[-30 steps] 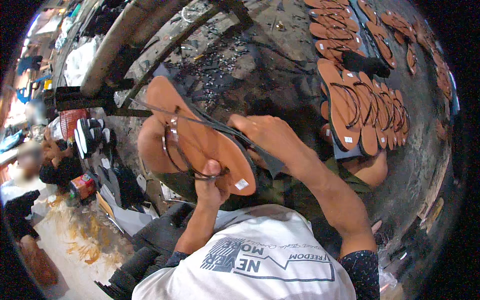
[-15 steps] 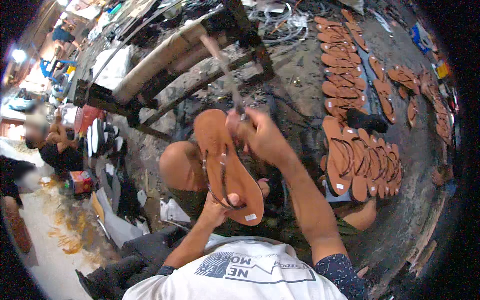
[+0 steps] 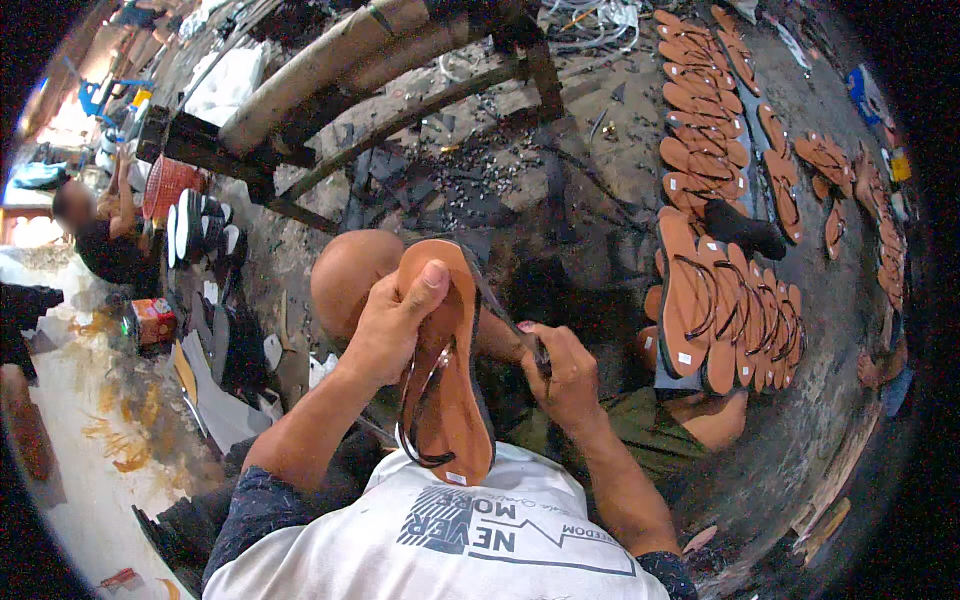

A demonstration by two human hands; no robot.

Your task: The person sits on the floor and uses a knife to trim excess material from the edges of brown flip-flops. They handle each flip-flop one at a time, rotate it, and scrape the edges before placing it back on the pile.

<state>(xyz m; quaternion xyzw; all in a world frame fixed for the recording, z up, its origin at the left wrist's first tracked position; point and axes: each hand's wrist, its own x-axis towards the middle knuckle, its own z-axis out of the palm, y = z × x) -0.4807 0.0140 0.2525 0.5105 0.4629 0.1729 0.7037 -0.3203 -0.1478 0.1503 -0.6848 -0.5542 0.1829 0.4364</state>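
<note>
Brown sandal (image 3: 462, 385) at the centre of the dial, its long axis running from 12 to 6 o'clock above the lap. The left hand (image 3: 385, 325), toward 10 o'clock, clamps the sandal's upper end, thumb flat on its face. The right hand (image 3: 568, 380), at 3 o'clock, is closed on a dark strip (image 3: 497, 305) (its exact nature is unclear) reaching toward the sandal's upper edge. Surroundings: finished-looking sandals (image 3: 682, 300) between 2 and 3 o'clock; wooden frame (image 3: 350, 85) at 11; red basket (image 3: 172, 188) at 10.
</note>
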